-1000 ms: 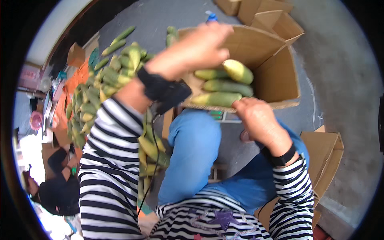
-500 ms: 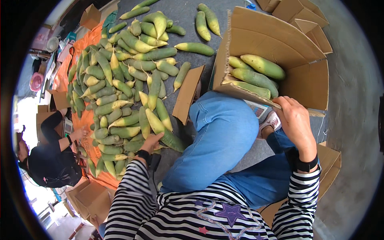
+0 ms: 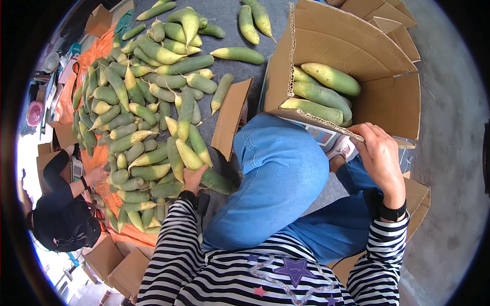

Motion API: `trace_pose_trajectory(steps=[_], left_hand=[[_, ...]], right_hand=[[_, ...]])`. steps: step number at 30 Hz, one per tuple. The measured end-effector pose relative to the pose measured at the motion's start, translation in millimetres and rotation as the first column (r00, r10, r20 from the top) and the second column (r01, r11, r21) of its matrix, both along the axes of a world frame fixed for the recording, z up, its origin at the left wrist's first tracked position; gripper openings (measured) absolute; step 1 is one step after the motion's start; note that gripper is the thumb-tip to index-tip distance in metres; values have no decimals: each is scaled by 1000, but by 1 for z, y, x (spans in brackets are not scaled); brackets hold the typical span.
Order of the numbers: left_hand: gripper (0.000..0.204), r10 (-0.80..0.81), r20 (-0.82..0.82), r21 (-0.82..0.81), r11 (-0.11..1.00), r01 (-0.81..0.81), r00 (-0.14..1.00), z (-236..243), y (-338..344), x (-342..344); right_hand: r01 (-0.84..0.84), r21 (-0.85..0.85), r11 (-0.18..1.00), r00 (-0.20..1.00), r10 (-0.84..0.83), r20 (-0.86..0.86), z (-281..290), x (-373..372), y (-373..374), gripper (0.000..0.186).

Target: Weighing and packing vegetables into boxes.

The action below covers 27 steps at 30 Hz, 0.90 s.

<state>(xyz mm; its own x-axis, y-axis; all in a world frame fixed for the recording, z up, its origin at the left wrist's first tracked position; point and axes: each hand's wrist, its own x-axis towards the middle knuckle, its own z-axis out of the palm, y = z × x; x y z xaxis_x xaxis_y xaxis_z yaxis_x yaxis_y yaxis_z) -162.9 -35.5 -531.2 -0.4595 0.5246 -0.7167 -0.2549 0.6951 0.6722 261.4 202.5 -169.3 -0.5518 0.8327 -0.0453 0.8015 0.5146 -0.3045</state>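
Observation:
A large heap of green radishes [image 3: 135, 135] with pale yellow ends lies to my left. At its near right side my left hand [image 3: 194, 179] is closed around a long green radish [image 3: 217, 181], whose yellow end points away from me. The heap partly hides the fingers. Beyond my right knee an open cardboard box [image 3: 390, 104] contains several green radishes [image 3: 321, 97] along its left side. My right hand [image 3: 379, 153] grips the box's near edge, thumb and fingers on either side of the cardboard.
An orange sheet [image 3: 104, 176] lies beneath the heap's left part. On the left, another person [image 3: 66, 219] reaches toward the radishes. A cardboard flap [image 3: 230, 122] stands beside my knee, and a scale [image 3: 314, 133] partly shows under the box. More cartons [image 3: 390, 30] are at the far right.
My left hand has closed further over the long radish. The view has shifted slightly, so the heap appears farther left. My right hand stays on the box edge. The other person's arm has moved.

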Motion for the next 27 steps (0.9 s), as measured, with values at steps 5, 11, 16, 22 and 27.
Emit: trace_pose_trajectory(steps=[5,11,16,22,27], left_hand=[[65,-146,-394,207,948,242,908,58,21,-15],[67,-278,-585,130,895,427,762,188,101,-80],[74,-460,-861,-295,798,525,215,242,209,-136],[80,-465,-882,-421,853,308,81,215,289,-177],[60,-545,-778,-290,753,591,312,124,252,-146]], right_hand=[[-3,1,1000,1000,3,5,0,0,-1,17],[1,-9,1000,1000,-1,1,0,-1,-2,16],[-6,15,1000,1000,7,-21,2,-6,-2,20],[20,-5,1000,1000,-20,-1,4,-9,-1,19],[38,-37,999,999,-37,27,7,-11,2,19]])
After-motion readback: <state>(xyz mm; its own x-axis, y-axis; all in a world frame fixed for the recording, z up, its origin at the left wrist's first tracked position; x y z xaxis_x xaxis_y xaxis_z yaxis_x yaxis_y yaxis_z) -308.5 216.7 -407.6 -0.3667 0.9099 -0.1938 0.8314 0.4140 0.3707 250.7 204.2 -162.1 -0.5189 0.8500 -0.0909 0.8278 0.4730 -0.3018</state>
